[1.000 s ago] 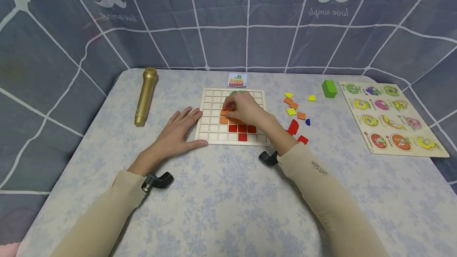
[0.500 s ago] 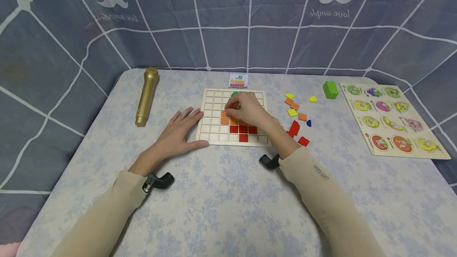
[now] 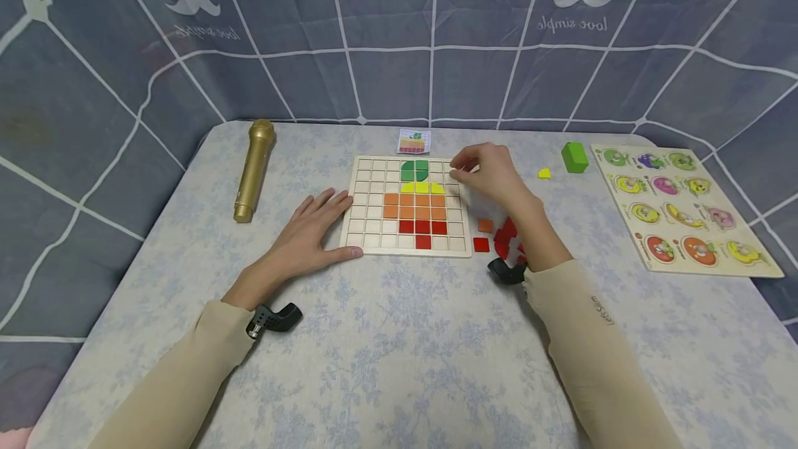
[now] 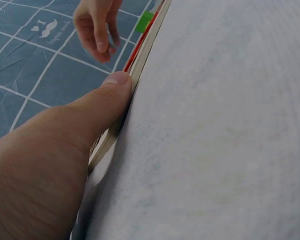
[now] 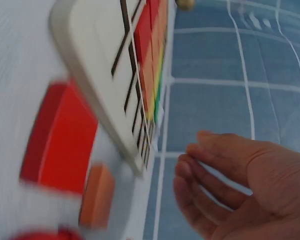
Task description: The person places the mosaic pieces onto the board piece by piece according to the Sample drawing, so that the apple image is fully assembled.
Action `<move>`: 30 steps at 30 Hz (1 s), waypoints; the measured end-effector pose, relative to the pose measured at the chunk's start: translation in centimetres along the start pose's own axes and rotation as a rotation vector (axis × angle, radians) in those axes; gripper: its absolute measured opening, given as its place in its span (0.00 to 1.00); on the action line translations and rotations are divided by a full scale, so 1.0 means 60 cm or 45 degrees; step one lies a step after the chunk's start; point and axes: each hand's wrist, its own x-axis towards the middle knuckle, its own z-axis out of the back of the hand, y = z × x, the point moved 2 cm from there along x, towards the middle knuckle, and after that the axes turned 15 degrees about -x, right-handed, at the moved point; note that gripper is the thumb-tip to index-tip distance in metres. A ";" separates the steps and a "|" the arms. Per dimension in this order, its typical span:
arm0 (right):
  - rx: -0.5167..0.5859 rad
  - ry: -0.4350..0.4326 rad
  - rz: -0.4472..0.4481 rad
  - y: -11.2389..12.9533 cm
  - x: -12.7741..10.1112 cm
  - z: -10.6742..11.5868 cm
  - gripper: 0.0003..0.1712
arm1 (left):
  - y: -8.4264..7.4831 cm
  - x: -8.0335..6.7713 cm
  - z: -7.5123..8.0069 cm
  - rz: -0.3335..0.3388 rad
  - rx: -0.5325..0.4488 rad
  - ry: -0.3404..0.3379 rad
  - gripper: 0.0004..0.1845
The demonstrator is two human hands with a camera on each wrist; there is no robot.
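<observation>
Ideally, brace the gridded board (image 3: 372, 225) with the left hand (image 3: 310, 233), fingers spread; near its right edge the right hand (image 3: 492, 175), loosely curled, seemingly empty, should seat tiles (image 3: 422, 213) squarely.

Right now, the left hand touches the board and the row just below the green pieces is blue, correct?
Not blue: the row just below the green pieces is yellow, as the head view shows. The left hand does touch the board.

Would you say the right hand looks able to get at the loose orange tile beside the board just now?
Probably yes: the right hand appears empty and close by, and the orange tile lies uncovered on the table.
</observation>
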 end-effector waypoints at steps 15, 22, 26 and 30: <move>-0.024 -0.014 -0.378 -0.113 -0.026 0.011 0.18 | -0.002 -0.002 0.003 -0.019 0.006 0.006 0.56; -0.013 0.039 -0.466 -0.131 -0.027 0.000 0.19 | 0.002 -0.002 0.001 -0.019 0.021 0.012 0.56; -0.009 0.003 -0.441 -0.132 -0.028 -0.003 0.18 | 0.002 -0.002 0.002 -0.025 0.024 0.011 0.56; -0.019 -0.026 -0.402 -0.130 -0.026 -0.004 0.16 | 0.002 -0.003 0.003 -0.024 0.026 0.008 0.56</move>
